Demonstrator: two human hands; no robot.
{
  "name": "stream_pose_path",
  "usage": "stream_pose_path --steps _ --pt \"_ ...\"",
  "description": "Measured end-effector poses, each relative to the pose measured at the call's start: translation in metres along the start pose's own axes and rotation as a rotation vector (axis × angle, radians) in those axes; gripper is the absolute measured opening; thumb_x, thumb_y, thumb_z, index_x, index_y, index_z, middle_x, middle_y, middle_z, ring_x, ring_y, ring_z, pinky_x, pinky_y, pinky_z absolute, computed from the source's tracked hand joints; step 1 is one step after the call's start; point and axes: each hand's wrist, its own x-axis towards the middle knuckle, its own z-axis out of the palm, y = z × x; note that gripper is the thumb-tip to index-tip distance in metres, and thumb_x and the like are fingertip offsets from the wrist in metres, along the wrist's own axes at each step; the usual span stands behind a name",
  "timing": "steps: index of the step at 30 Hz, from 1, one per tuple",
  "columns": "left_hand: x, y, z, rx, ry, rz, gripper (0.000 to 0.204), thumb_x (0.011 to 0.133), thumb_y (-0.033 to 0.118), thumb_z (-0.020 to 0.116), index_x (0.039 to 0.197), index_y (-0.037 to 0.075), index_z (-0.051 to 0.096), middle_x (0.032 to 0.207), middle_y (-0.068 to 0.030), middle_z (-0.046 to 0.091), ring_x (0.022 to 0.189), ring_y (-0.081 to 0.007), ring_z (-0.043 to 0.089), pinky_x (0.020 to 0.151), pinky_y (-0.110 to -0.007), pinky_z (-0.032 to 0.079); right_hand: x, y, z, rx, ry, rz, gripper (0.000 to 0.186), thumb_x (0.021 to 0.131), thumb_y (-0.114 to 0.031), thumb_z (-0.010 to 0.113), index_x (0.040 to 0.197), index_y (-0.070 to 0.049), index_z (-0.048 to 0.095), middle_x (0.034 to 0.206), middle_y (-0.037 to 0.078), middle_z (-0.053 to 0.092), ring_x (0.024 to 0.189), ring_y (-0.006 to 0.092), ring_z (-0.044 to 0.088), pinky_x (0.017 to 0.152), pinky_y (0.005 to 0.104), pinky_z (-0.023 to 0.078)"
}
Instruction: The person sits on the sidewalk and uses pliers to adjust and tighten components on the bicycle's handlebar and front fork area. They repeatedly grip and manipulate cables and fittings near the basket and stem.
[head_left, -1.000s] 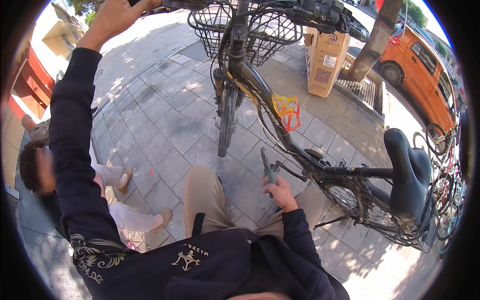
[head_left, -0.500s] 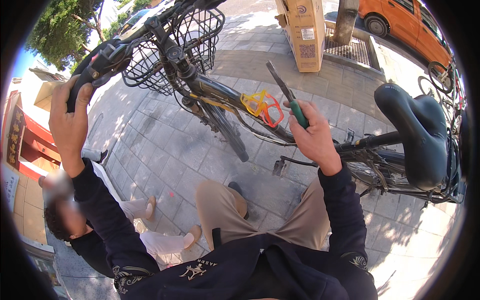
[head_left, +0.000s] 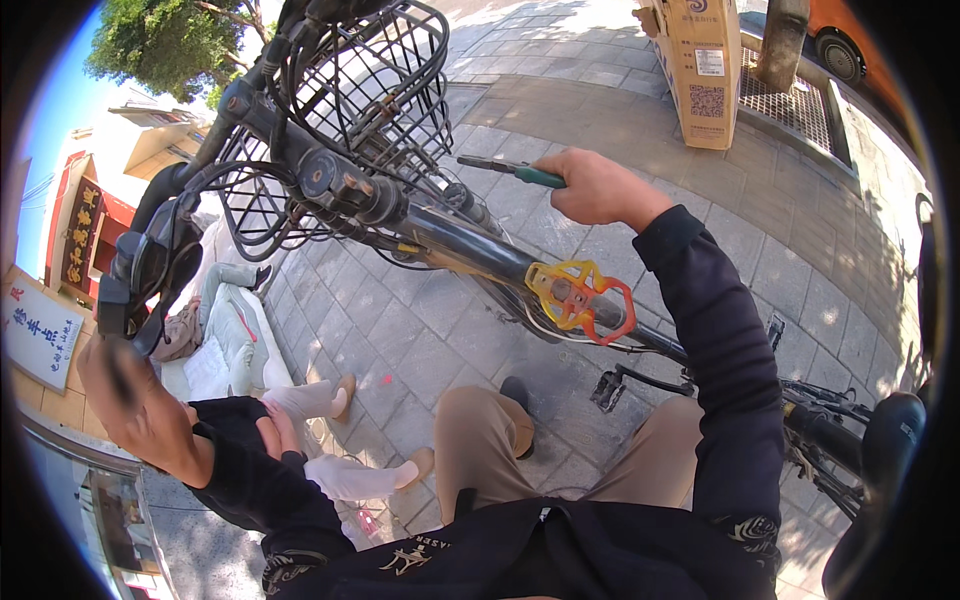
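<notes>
A dark bicycle leans across the view, its frame tube (head_left: 470, 250) running from the wire front basket (head_left: 370, 90) down to the right. My right hand (head_left: 600, 185) is closed round green-handled pliers (head_left: 520, 172). Their jaws point left at the frame just behind the basket. My left hand (head_left: 150, 415) is low on the left, under the end of the black handlebar grip (head_left: 135, 285). Its fingers reach up round the grip and are partly blurred. An orange and yellow plastic bracket (head_left: 580, 295) sits on the frame tube below my right wrist.
A person in white trousers (head_left: 335, 400) sits on the paving by my left arm. A cardboard box (head_left: 700, 60), a tree trunk (head_left: 780, 40) and an orange car (head_left: 850, 45) stand at the back right. The black saddle (head_left: 890, 450) and a pedal (head_left: 610, 390) are at right.
My right hand has lifted the pliers from beside my knee up to the frame behind the basket. The handlebar and my left hand have dropped to the lower left of the view.
</notes>
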Motion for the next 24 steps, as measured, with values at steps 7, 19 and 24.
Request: stream_pose_path --steps 7,19,24 --pt "-0.019 -0.034 -0.007 0.092 0.119 -0.117 0.039 0.11 0.026 0.065 0.131 -0.006 0.069 0.128 -0.0164 0.072 0.114 -0.03 0.068 0.099 -0.038 0.052 0.049 0.027 0.045 -0.157 0.25 -0.337 0.042 0.08 -0.003 0.056 0.118 -0.004 0.074 0.099 0.028 0.072 0.099 0.0458 0.069 0.084 0.0511 0.054" --pt "-0.02 -0.021 -0.002 0.088 0.165 -0.128 0.048 0.11 0.042 0.067 0.127 -0.003 0.07 0.123 -0.0128 0.073 0.108 -0.0243 0.067 0.094 -0.037 0.053 0.073 0.01 0.042 0.124 -0.122 -0.172 0.042 0.083 -0.006 0.058 0.121 -0.003 0.075 0.084 0.022 0.07 0.081 0.0354 0.068 0.078 0.0449 0.053" --pt "-0.019 -0.019 -0.001 0.11 0.176 -0.093 0.049 0.11 0.043 0.065 0.128 -0.002 0.071 0.121 -0.0117 0.074 0.106 -0.0237 0.069 0.093 -0.036 0.055 0.065 0.007 0.05 0.237 -0.136 -0.126 0.041 0.088 -0.008 0.059 0.126 -0.005 0.074 0.086 0.02 0.07 0.084 0.031 0.069 0.081 0.0417 0.053"
